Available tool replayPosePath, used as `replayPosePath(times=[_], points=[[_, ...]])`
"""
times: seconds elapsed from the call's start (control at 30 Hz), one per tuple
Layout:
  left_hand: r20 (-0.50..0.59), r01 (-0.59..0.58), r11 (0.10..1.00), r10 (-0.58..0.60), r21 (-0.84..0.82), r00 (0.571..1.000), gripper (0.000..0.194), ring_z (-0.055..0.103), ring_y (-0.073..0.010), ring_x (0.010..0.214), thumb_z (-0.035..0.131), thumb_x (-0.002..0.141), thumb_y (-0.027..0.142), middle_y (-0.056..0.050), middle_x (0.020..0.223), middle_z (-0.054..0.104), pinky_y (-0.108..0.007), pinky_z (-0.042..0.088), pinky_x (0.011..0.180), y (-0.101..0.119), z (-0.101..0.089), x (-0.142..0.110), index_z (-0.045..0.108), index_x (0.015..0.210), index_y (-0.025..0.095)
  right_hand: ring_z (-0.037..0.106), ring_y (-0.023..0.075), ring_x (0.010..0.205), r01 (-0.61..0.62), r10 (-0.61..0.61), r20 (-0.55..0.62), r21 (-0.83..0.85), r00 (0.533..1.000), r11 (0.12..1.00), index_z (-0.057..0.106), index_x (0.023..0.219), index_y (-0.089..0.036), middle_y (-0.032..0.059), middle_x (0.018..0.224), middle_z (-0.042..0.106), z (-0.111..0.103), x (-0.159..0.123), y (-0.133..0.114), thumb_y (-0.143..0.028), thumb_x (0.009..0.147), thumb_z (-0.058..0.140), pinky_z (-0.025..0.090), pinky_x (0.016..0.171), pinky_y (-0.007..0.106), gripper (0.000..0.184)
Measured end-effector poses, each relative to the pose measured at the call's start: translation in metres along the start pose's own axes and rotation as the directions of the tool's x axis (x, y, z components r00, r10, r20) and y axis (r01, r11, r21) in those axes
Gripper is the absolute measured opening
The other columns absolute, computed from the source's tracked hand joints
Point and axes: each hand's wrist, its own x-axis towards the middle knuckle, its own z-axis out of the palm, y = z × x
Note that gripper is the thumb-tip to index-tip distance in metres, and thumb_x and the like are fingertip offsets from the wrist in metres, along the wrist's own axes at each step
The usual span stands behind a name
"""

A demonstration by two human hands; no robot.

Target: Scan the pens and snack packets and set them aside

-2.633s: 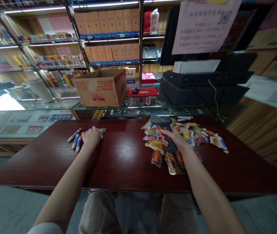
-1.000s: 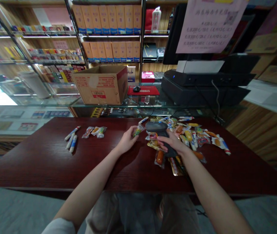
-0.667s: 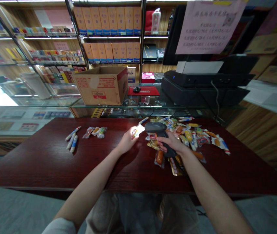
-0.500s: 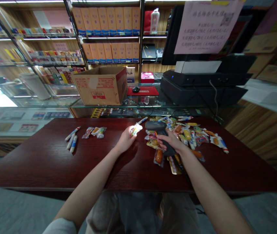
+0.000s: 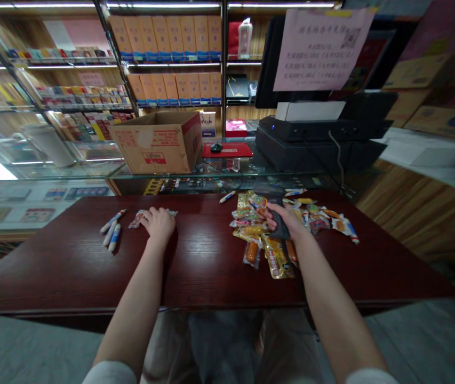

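Note:
My left hand (image 5: 159, 224) lies palm down over the small clear-wrapped snack packets (image 5: 136, 220) on the left of the table, its fingers a little spread. It covers most of them, so what lies under the palm is hidden. My right hand (image 5: 285, 220) is wrapped around the handle of a dark barcode scanner (image 5: 279, 228), whose blurred head is over the pile. Below and around the scanner lie wrapped sausages (image 5: 252, 252), gold packets (image 5: 276, 258) and white-and-blue sticks. To the left of my left hand rest three white-and-blue wrapped sticks (image 5: 114, 237).
The dark red table (image 5: 199, 277) meets a glass counter bearing an open cardboard box (image 5: 155, 146), a mouse (image 5: 216, 148) on a red mat and a black register with a monitor (image 5: 265, 69). Stocked shelves stand behind. One stick (image 5: 227, 197) lies near the table's back edge.
My left hand has moved left, from beside the scanner with a wrapped snack packet to down over the packets at the left. The scanner stays over the pile in my right hand, its head now blurred.

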Motion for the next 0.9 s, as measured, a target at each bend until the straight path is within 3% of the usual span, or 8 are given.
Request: replayPosePath(times=[0.1, 0.17, 0.3, 0.47, 0.57, 0.67, 0.73, 0.9], points=[[-0.042, -0.013, 1.0, 0.012, -0.013, 0.999, 0.039, 0.046, -0.0434, 0.117, 0.041, 0.087, 0.024, -0.03, 0.125, 0.051, -0.052, 0.037, 0.093, 0.005, 0.001, -0.003, 0.061, 0.111, 0.002, 0.038, 0.0054, 0.034, 0.008, -0.008, -0.026, -0.004, 1.0, 1.0, 0.051, 0.083, -0.02, -0.0084, 0.052, 0.05, -0.003, 0.0, -0.002, -0.042, 0.064, 0.078, 0.034, 0.035, 0.02, 0.04], [-0.057, -0.109, 0.992, 0.106, -0.062, 0.993, 0.039, 0.046, -0.0412, 0.118, 0.041, 0.088, 0.026, -0.028, 0.131, 0.048, -0.052, 0.036, 0.095, 0.018, 0.001, -0.004, 0.058, 0.117, 0.006, 0.038, 0.0056, 0.035, 0.01, -0.01, -0.035, -0.009, 0.999, 1.0, 0.05, 0.081, -0.02, -0.0081, 0.052, 0.05, -0.003, 0.001, -0.002, -0.042, 0.064, 0.078, 0.034, 0.034, 0.02, 0.039], [0.083, -0.282, 0.913, 0.318, -0.294, 0.945, 0.038, 0.048, -0.0361, 0.121, 0.043, 0.09, 0.035, -0.02, 0.132, 0.051, -0.05, 0.038, 0.099, 0.068, 0.011, 0.004, 0.057, 0.121, 0.017, 0.039, 0.0055, 0.035, 0.001, -0.001, -0.032, 0.002, 0.999, 1.0, 0.051, 0.079, -0.02, -0.0079, 0.052, 0.05, -0.001, 0.003, 0.001, -0.043, 0.064, 0.078, 0.033, 0.034, 0.02, 0.039], [0.249, -0.258, 0.847, 0.405, -0.464, 0.88, 0.042, 0.048, -0.036, 0.125, 0.047, 0.091, 0.042, -0.019, 0.135, 0.051, -0.05, 0.04, 0.099, 0.14, 0.031, 0.026, 0.055, 0.124, 0.018, 0.04, 0.0053, 0.035, -0.011, 0.011, -0.02, 0.008, 1.0, 1.0, 0.05, 0.073, -0.02, -0.0071, 0.052, 0.05, -0.001, 0.004, 0.004, -0.043, 0.065, 0.078, 0.034, 0.033, 0.019, 0.037], [0.236, -0.255, 0.861, 0.385, -0.44, 0.892, 0.042, 0.045, -0.0394, 0.125, 0.052, 0.088, 0.044, -0.021, 0.135, 0.051, -0.055, 0.038, 0.1, 0.164, 0.038, 0.028, 0.058, 0.12, 0.018, 0.038, 0.0053, 0.035, -0.014, 0.014, -0.003, 0.026, 1.0, 1.0, 0.047, 0.069, -0.021, -0.0067, 0.052, 0.049, -0.003, 0.004, 0.003, -0.042, 0.067, 0.077, 0.034, 0.034, 0.02, 0.037], [0.19, -0.201, 0.848, 0.329, -0.49, 0.925, 0.033, 0.043, -0.0397, 0.126, 0.053, 0.087, 0.041, -0.021, 0.134, 0.052, -0.057, 0.036, 0.1, 0.169, 0.041, 0.026, 0.063, 0.11, 0.019, 0.037, 0.0055, 0.035, -0.013, 0.013, 0.009, 0.032, 1.0, 0.999, 0.045, 0.068, -0.022, -0.0065, 0.051, 0.048, -0.003, 0.004, 0.002, -0.043, 0.069, 0.076, 0.034, 0.034, 0.02, 0.037], [0.195, -0.129, 0.774, 0.312, -0.619, 0.93, 0.025, 0.045, -0.0382, 0.125, 0.054, 0.086, 0.038, -0.019, 0.126, 0.058, -0.055, 0.037, 0.099, 0.164, 0.041, 0.027, 0.065, 0.097, 0.019, 0.037, 0.0055, 0.035, -0.005, 0.005, 0.006, 0.035, 1.0, 0.999, 0.045, 0.069, -0.021, -0.0067, 0.051, 0.048, -0.003, 0.004, 0.002, -0.043, 0.068, 0.076, 0.034, 0.034, 0.02, 0.038], [0.297, 0.018, 0.598, 0.372, -0.801, 0.879, 0.04, 0.061, -0.0243, 0.084, 0.053, 0.084, 0.056, -0.006, 0.072, 0.062, -0.036, 0.047, 0.076, 0.132, 0.036, 0.029, 0.063, 0.073, 0.018, 0.037, 0.0049, 0.036, -0.023, 0.02, 0.053, 0.061, 0.998, 0.998, 0.049, 0.077, -0.021, -0.0076, 0.054, 0.048, 0.003, -0.001, -0.002, -0.042, 0.067, 0.077, 0.033, 0.034, 0.019, 0.036]])
